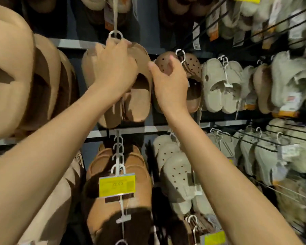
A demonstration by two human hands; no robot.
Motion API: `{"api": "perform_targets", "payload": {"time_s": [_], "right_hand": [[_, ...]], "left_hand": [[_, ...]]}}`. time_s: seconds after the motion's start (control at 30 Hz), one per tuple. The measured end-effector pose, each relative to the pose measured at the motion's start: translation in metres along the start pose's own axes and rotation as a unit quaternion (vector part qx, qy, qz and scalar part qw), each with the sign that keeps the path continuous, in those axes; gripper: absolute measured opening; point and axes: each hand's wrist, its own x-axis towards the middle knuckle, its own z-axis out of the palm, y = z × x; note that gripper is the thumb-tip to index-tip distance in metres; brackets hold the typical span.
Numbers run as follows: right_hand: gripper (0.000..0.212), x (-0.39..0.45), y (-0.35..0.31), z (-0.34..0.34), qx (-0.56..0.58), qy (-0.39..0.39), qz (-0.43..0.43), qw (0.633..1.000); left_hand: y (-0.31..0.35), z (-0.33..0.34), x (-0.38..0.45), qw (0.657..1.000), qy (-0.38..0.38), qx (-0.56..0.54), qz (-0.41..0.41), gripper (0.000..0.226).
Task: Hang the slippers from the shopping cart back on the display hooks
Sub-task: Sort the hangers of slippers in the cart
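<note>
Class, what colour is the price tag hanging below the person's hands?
Yellow: the price tag, head view.

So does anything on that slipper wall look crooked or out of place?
Nothing looks damaged. The tan slipper pair gripped by the left hand tilts, its white hanger just meeting the hook. The right hand touches the brown clogs beside it.
</note>
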Motion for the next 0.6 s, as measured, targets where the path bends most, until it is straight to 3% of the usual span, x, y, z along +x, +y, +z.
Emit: {"api": "perform_targets", "payload": {"time_s": [0.13, 0.27, 0.47, 0.6], "right_hand": [[0.064, -0.041, -0.02, -0.093, -0.208, 0.069, -0.128, 0.967], [0.057, -0.102, -0.028, -0.197, -0.412, 0.107, -0.195, 0.883], [0.056, -0.212, -0.063, -0.346, -0.644, 0.15, -0.15, 0.735], [0.053, -0.291, -0.109, -0.416, -0.743, 0.211, -0.05, 0.633]], "left_hand": [[0.064, -0.025, -0.063, 0.996, -0.004, -0.065, 0.062, 0.038], [0.142, -0.038, -0.14, 0.977, -0.02, -0.172, 0.124, 0.035], [0.278, -0.041, -0.26, 0.914, -0.137, -0.333, 0.188, 0.032], [0.357, -0.061, -0.325, 0.828, -0.223, -0.446, 0.256, 0.03]]}}
